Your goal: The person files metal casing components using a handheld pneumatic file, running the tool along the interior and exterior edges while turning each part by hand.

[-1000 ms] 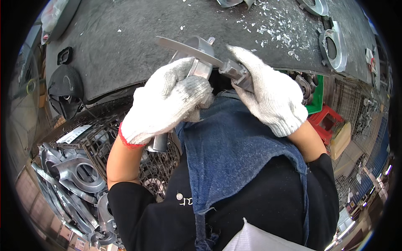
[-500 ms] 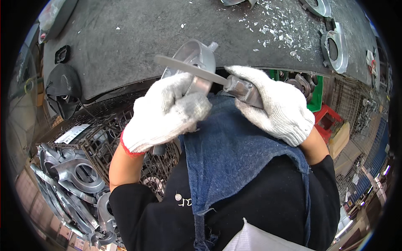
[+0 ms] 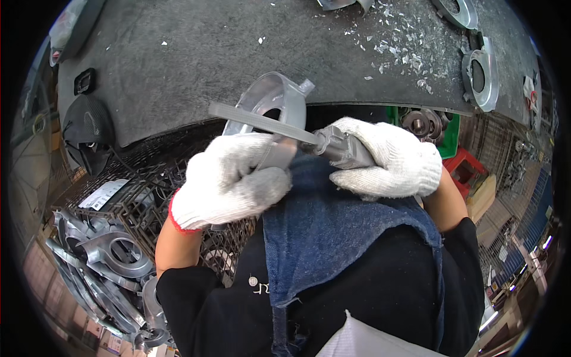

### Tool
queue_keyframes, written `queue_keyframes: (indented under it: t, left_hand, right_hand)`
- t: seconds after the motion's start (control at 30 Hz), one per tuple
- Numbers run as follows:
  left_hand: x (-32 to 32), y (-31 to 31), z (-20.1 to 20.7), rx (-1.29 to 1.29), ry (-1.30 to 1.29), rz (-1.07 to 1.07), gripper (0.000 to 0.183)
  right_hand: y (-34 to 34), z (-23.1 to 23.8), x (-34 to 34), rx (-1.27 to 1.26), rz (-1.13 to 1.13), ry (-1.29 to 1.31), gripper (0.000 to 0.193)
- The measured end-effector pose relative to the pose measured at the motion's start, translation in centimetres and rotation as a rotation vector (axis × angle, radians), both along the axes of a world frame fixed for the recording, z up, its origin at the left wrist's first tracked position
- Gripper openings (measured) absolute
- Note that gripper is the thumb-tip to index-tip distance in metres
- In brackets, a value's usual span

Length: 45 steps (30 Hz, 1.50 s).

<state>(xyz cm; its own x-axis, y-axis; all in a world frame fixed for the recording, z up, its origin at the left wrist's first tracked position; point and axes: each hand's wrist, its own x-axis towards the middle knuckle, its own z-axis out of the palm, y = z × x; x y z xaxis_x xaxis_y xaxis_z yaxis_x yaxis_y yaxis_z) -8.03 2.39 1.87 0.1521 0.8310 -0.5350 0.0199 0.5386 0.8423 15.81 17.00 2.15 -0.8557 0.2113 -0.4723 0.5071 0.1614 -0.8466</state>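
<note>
My left hand (image 3: 229, 181), in a white knit glove with a red cuff, is closed round the lower arm of a silvery ring-shaped metal casting (image 3: 293, 107). The ring stands up beyond my fingers near the table's front edge, with a small stub at its upper right. In my right hand (image 3: 398, 157), also gloved, is a file (image 3: 259, 122) with a long flat grey blade and a blocky metal handle. My fingers wrap that handle. The blade slants across the front of the casting; whether it touches the metal cannot be made out.
The dark worktable (image 3: 196, 71) bears white shavings (image 3: 407, 50) and more ring castings (image 3: 480, 77) at the right. Wire baskets stand below left, near a pile of castings (image 3: 119, 256). A green crate (image 3: 450, 134) and red stool (image 3: 462, 169) are right. A black fan-like object (image 3: 88, 128) sits left.
Both hands have come slightly lower, toward my body, with the casting and the file. The file's blade has shifted a little to the left across the casting. Both grips remain closed.
</note>
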Motion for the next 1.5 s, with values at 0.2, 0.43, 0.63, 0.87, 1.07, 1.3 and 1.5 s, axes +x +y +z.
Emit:
queue_keyframes:
  t: [0.2, 0.43, 0.63, 0.87, 1.07, 1.3, 1.5]
  left_hand:
    - [-0.4, -0.2, -0.3, 0.024, -0.048, -0.004, 0.033]
    - [0.3, 0.2, -0.4, 0.089, -0.025, 0.001, 0.029]
    - [1.3, 0.9, 0.4, -0.08, -0.05, 0.078, 0.035]
    - [1.9, 0.8, -0.1, 0.356, 0.395, -0.198, 0.042]
    - [3.6, -1.4, -3.3, 0.542, -0.032, 0.033, 0.027]
    - [4.4, -0.9, -3.0, 0.338, 0.045, 0.021, 0.032]
    - [5.0, -1.5, -3.3, 0.366, -0.015, -0.037, 0.026]
  right_hand:
    - [-0.6, -0.6, -0.4, -0.015, 0.049, 0.043, 0.047]
    - [-2.4, -0.3, 0.5, 0.656, -0.084, -0.071, 0.062]
    - [-3.2, 0.4, 0.7, 0.695, -0.094, -0.154, 0.068]
    - [-3.8, -0.6, 2.2, 0.631, -0.199, 0.065, 0.065]
    - [-2.5, -4.6, 2.2, 0.407, -0.132, 0.408, 0.054]
    - [-0.2, -4.8, 3.3, 0.61, -0.085, 0.131, 0.058]
    - [-1.0, -5.3, 3.2, 0.677, -0.12, -0.004, 0.055]
